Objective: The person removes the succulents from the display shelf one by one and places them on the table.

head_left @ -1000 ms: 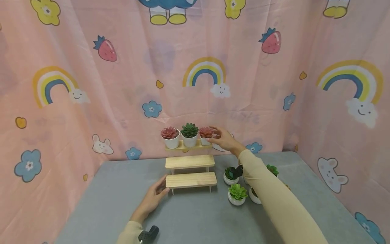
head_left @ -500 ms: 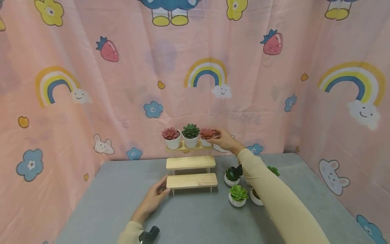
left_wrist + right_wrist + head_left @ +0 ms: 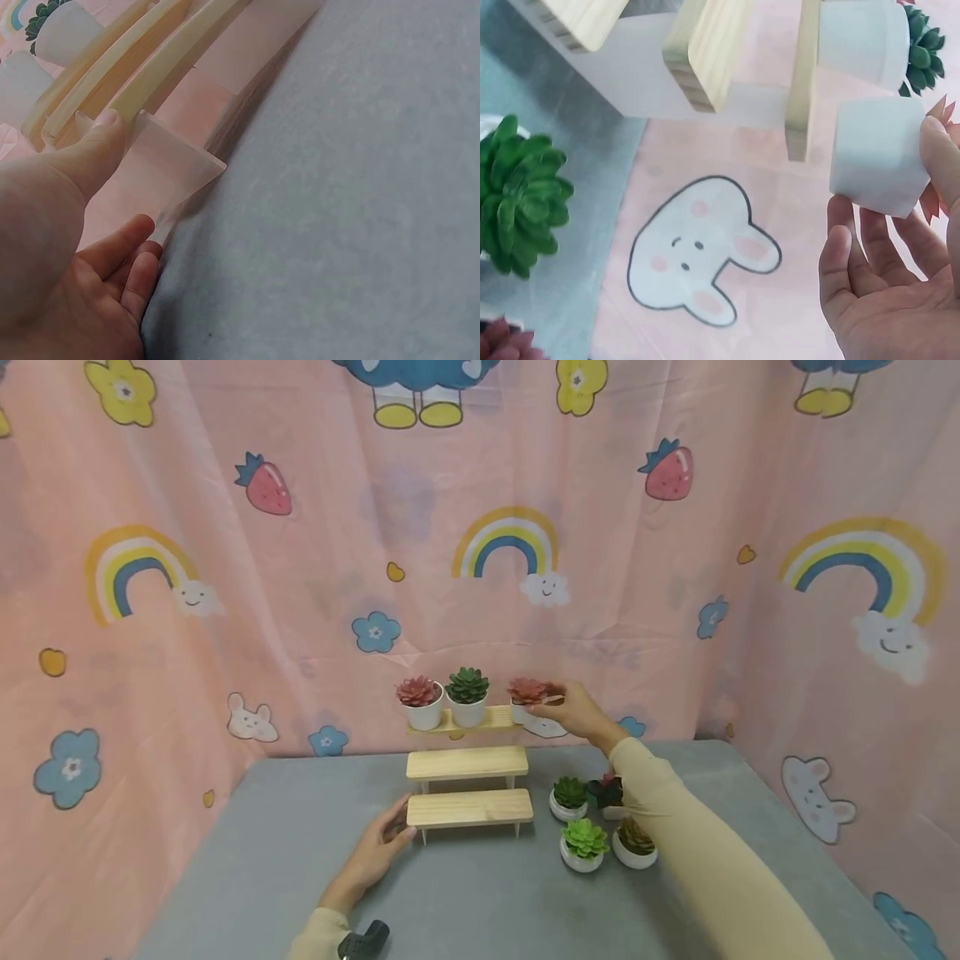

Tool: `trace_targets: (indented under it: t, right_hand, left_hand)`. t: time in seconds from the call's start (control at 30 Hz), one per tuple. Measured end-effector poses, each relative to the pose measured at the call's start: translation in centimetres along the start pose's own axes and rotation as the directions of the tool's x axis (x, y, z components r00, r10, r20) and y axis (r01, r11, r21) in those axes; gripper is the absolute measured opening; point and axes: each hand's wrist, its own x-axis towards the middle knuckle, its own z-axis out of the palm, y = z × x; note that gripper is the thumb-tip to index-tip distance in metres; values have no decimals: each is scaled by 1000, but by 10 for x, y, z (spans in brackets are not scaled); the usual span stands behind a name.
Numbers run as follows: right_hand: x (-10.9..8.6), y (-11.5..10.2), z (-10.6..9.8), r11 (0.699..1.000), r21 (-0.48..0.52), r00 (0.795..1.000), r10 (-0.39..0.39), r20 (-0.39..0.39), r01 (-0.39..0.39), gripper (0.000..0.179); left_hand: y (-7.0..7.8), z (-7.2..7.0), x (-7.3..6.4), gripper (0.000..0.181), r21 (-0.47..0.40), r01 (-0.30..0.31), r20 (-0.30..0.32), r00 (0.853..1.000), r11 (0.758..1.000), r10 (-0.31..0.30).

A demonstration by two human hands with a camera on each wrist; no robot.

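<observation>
My right hand (image 3: 573,708) grips a small white pot with a pink succulent (image 3: 527,692) by the right end of the wooden stand's top tier (image 3: 498,718). In the right wrist view, the white pot (image 3: 877,154) is apart from the tier's end, with thumb and fingers on it. A green succulent (image 3: 467,686) and another pink succulent (image 3: 418,692), both in white pots, stand on that tier. My left hand (image 3: 372,852) is at the left end of the bottom tier (image 3: 470,807). In the left wrist view, its thumb touches the stand's end and its loosely bent fingers lie near the translucent side panel (image 3: 161,169).
Right of the stand, several potted succulents are on the grey table (image 3: 262,852): a dark green one (image 3: 570,792), a bright green one (image 3: 585,838), a brownish one (image 3: 637,837). My right forearm partly covers the group. A pink printed cloth (image 3: 315,577) hangs behind.
My right hand has moved right with the pink succulent, widening the gap to the green one in the middle. My left hand has stayed at the stand's left end.
</observation>
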Motion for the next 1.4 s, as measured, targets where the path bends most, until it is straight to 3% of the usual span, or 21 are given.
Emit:
trace_targets:
  t: [0.1,0.33,0.57,0.93,1.23,1.4]
  right_hand:
    - [-5,0,-6,1000,-3,1000,5,-18,-5,49]
    - [-19,-2,-16,996,-2,996,-91,-4,91,45]
    - [-38,0,-22,992,25,992,-123,5,123,48]
    - [-66,-3,-25,995,24,995,-97,29,96,61]
    - [-88,2,-27,988,15,987,-152,45,151,53]
    - [-102,3,-28,991,-3,990,-136,42,136,54]
  left_hand:
    - [0,-2,0,63,11,6,-3,1000,1000,-6]
    - [1,-1,3,64,24,13,-5,1000,1000,-13]
    - [-1,2,3,65,22,8,6,1000,1000,-8]
    - [-3,-1,1,65,20,-15,1,1000,1000,15]
    - [-1,-1,-1,65,13,7,2,1000,1000,-7]
    - [0,0,0,65,24,22,-7,1000,999,-22]
